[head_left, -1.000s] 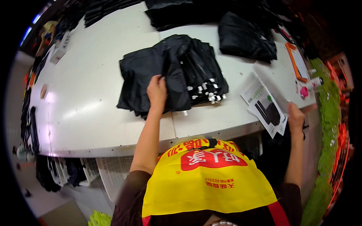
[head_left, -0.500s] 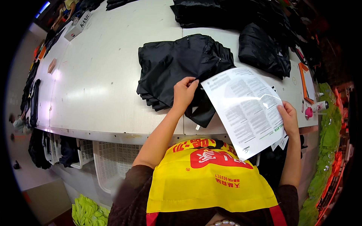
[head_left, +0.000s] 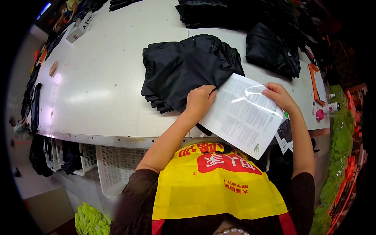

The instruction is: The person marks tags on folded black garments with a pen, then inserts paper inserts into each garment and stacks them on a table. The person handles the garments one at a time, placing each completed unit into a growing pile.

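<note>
A stack of folded black garments (head_left: 176, 70) lies on the white table in front of me. The closed fingers of my left hand (head_left: 200, 102) pinch the top garment at its near right edge. In my right hand (head_left: 279, 96), closed at the upper right corner, is a glossy white printed sheet (head_left: 244, 113). It slants down toward my yellow apron, and its left edge meets the garment beside my left hand. Below my right wrist hangs a card with a dark picture (head_left: 285, 135), partly hidden by the sheet and forearm.
Another folded black garment (head_left: 272, 53) rests to the right, with darker piles (head_left: 219, 15) behind. An orange-edged board (head_left: 316, 84) and a white bottle (head_left: 333, 107) are at the right edge. White baskets (head_left: 117, 168) stand under the table. A co-worker (head_left: 69, 11) is at the far left.
My right hand has risen and moved left with the sheet, bringing the sheet's left edge against the garment. My left hand has shifted slightly right and nearer, pulling the garment's edge along.
</note>
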`<state>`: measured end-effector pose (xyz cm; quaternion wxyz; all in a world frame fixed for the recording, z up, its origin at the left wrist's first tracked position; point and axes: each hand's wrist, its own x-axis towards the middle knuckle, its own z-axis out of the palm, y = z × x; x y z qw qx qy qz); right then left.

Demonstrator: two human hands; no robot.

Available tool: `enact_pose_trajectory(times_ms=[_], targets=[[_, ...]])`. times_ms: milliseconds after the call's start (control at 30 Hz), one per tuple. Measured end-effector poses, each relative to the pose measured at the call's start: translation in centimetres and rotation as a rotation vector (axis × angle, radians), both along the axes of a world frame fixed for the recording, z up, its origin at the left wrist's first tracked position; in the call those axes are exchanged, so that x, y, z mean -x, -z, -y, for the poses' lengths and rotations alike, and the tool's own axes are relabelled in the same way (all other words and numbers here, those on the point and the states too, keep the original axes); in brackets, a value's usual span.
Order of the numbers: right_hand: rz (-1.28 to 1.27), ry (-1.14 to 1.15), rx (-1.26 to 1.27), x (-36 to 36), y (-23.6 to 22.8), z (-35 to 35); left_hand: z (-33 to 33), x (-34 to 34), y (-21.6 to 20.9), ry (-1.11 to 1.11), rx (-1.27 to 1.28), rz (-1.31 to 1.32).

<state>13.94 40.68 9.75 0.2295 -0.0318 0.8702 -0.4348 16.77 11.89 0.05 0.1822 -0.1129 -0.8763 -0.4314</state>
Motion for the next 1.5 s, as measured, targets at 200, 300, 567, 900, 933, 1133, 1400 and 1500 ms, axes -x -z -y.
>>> enact_pose_trajectory(times_ms=[200, 300, 567, 900, 933, 1133, 1400, 1500], targets=[[-0.144, -0.058, -0.122, 1.9, 3.7, 1.9, 0.1, -0.6, -1.1, -0.039, -0.171, 0.146], [-0.027, 0.026, -0.039, 1.5, 3.9, 1.5, 0.5, -0.9, -1.0, -0.05, -0.109, 0.114], [0.064, 0.304, 0.231, -1.0, 5.2, 0.1, -0.7, -2.2, 0.1, -0.006, 0.222, 0.058], [0.034, 0.331, 0.204, -2.5, 3.9, -1.2, 2.6, -3.5, -1.3, -0.034, 0.44, 0.208], [0.005, 0.347, 0.215, -3.1, 3.8, -1.0, 2.9, -4.1, -1.2, -0.019, 0.456, 0.314], [-0.017, 0.315, 0.293, -3.5, 6.1, -0.1, 0.6, -6.2, -1.1, 0.088, 0.334, 0.112], [0.088, 0.243, 0.393, 1.0, 7.6, 1.7, 0.9, -5.4, 1.2, 0.057, 0.338, 0.046], [0.275, 0.245, 1.149, -1.5, 8.2, -1.0, 1.3, -5.3, 0.5, -0.008, 0.305, 0.013]])
